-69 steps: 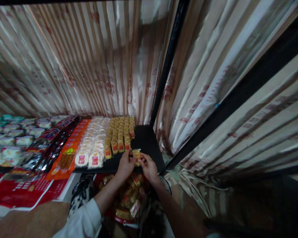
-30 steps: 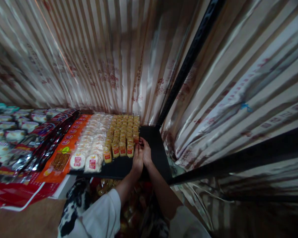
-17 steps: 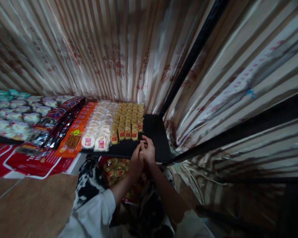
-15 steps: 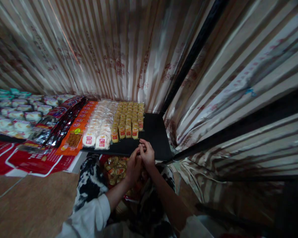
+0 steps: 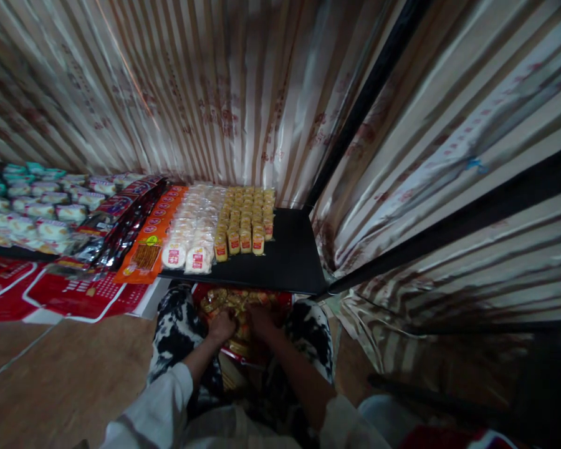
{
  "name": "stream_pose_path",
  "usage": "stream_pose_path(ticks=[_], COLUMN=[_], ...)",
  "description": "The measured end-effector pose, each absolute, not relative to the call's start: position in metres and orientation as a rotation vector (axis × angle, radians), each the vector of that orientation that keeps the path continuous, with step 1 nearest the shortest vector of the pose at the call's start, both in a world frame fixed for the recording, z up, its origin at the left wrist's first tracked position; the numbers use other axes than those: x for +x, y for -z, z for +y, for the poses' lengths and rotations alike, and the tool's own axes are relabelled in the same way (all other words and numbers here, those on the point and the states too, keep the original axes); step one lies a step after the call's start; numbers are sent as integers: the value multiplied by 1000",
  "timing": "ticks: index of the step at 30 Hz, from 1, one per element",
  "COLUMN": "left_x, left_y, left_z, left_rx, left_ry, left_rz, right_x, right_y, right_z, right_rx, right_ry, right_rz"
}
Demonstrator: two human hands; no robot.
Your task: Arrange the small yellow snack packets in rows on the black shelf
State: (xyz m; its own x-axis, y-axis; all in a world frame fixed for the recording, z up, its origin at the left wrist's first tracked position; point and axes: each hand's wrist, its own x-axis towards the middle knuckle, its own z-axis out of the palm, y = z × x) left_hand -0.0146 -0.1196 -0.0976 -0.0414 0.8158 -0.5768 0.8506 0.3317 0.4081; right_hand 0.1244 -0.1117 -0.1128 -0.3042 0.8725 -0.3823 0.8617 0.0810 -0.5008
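Observation:
Between my knees, below the shelf edge, a red container (image 5: pixel 237 358) holds many small yellow-wrapped snack packets (image 5: pixel 215 299). My left hand (image 5: pixel 223 325) reaches into its left side with the fingers curled down among the packets. Beside it, my right hand (image 5: pixel 260 321) is in the container too, in shadow. The fingertips of both hands are hidden, and I cannot tell what they grip. Above them, rows of yellow snack packets (image 5: pixel 245 218) stand on the black shelf (image 5: pixel 290 262).
Left of the yellow rows lie white round cracker packs (image 5: pixel 199 257), an orange snack bag (image 5: pixel 143 255), dark shiny bags (image 5: pixel 116 224) and several white-and-green packs (image 5: pixel 51 227). A black pole (image 5: pixel 355 118) rises at the shelf's right corner, before a striped curtain (image 5: pixel 243 100).
Both hands have dropped from the shelf's front edge, where they met, down into the red container, and have moved apart. The view has shifted slightly.

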Motion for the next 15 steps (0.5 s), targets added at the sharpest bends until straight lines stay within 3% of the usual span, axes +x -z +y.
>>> stream_pose_path(ticks=[6, 15], left_x=[3, 12], left_y=[122, 142], left_z=[-116, -109], left_rx=[1430, 1300], left_ry=[185, 100], left_rz=[1806, 1894], right_x=[124, 128], right_y=[119, 131], right_z=[-112, -106], right_rx=[-1909, -1999], right_ry=[-1141, -1177], right_rz=[-2346, -2288])
